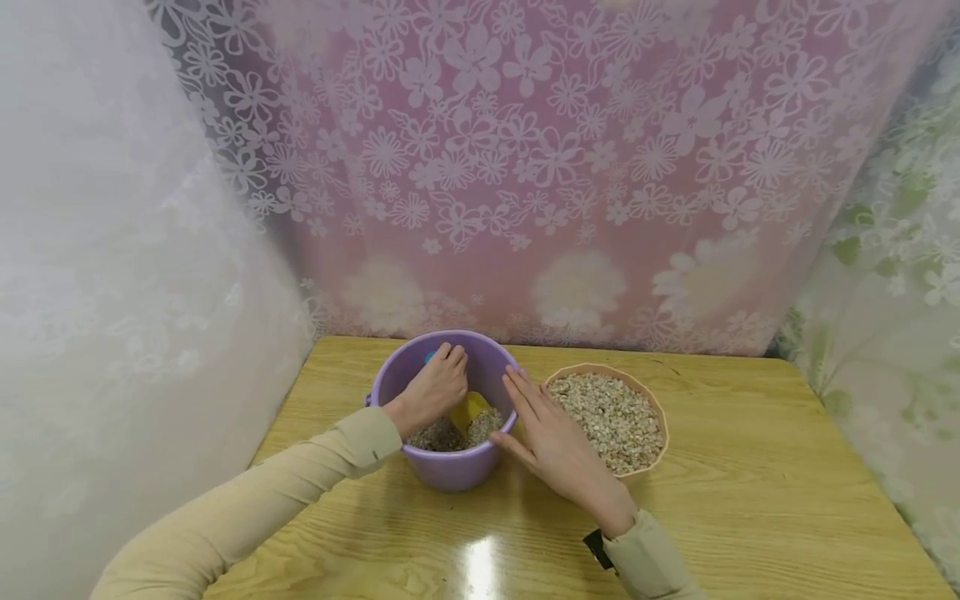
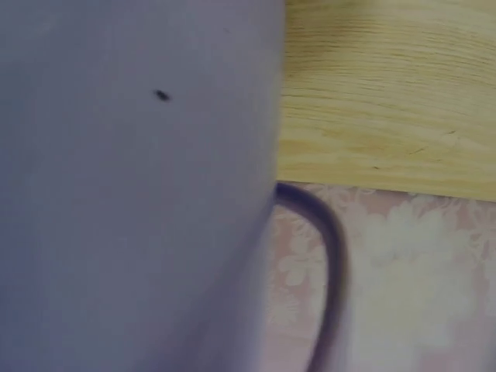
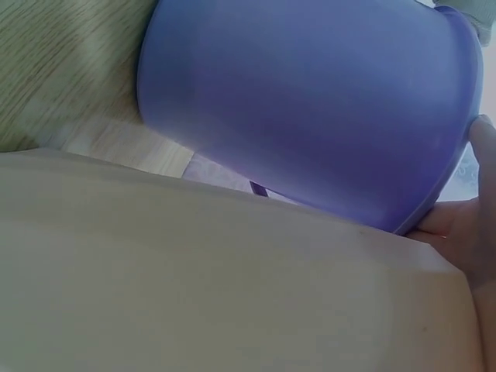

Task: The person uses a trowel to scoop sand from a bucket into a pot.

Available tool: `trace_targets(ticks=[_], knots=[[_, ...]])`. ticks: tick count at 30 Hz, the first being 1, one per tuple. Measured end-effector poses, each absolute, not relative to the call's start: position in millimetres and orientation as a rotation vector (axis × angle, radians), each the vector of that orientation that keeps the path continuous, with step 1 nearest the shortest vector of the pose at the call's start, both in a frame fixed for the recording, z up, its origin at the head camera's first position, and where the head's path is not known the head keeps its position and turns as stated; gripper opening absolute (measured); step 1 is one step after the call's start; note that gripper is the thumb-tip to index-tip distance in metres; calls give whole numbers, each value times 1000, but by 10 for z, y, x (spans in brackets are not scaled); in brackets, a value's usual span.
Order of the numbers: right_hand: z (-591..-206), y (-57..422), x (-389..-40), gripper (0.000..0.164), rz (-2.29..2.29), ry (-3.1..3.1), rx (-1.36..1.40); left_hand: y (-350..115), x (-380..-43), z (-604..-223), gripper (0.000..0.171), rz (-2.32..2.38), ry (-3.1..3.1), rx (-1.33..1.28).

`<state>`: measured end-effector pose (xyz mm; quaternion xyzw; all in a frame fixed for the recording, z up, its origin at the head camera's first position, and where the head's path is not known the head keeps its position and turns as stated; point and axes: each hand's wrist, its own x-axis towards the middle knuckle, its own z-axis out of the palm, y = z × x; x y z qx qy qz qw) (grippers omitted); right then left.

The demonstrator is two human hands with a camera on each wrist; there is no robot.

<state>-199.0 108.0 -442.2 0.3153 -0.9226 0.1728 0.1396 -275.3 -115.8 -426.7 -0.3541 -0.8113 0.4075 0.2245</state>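
A purple bucket [image 1: 450, 471] stands on the table, with gravel [image 1: 442, 437] inside. My left hand [image 1: 438, 385] reaches down into it, fingers curled round what looks like a toy shovel with a yellow blade [image 1: 470, 408]. A blue end [image 1: 430, 357] shows just beyond the fingers; the grip itself is hidden under the hand. My right hand [image 1: 558, 446] rests its straight fingers and thumb against the bucket's right rim. In the right wrist view, its thumb [image 3: 484, 143] touches the rim. The left wrist view shows only the bucket's outer wall [image 2: 139, 194] and handle [image 2: 335, 256].
Right beside the bucket, partly behind my right hand, is a peach basin [image 1: 660, 412] filled with pale gravel [image 1: 607, 417]. Both stand on a wood-grain table [image 1: 750, 483]. A pink flowered curtain [image 1: 525, 183] hangs behind it, with pale curtains at both sides.
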Motion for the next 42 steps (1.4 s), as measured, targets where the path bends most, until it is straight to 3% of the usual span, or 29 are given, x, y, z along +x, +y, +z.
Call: trace_targets(ticks=[8, 20, 27, 42], knots=[[-4428, 1079, -1997, 80, 481, -2598, 940, -1131, -2684, -4195, 21, 1179, -2118, -1119], [-4403, 1106, -1976, 81, 473, -2628, 923, -1306, -2671, -4204, 21, 838, -2365, -1155], [-4408, 1135, -1968, 80, 525, -2664, 894, -1424, -2651, -4203, 46, 551, -2620, -1056], [-4430, 1132, -1960, 78, 553, -2678, 872, -1477, -2494, -4078, 50, 214, -2824, -718]])
